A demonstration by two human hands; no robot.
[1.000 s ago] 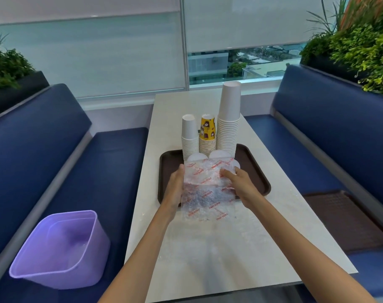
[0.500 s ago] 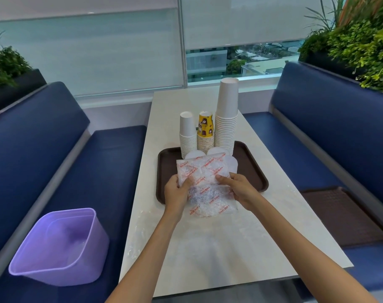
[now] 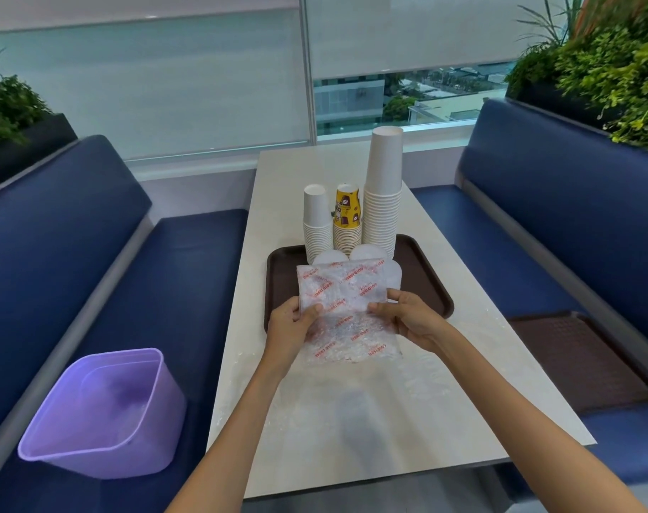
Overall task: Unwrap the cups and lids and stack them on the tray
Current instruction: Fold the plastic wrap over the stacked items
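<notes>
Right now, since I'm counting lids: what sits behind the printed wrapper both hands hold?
White lids on the brown tray peek out above and right of the wrapper; three cup stacks stand farther back. The wrapper covers the lids' lower parts, so no count.

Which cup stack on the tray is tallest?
The right-hand white stack, beside the yellow printed stack; it towers over that and the left white stack.
</notes>
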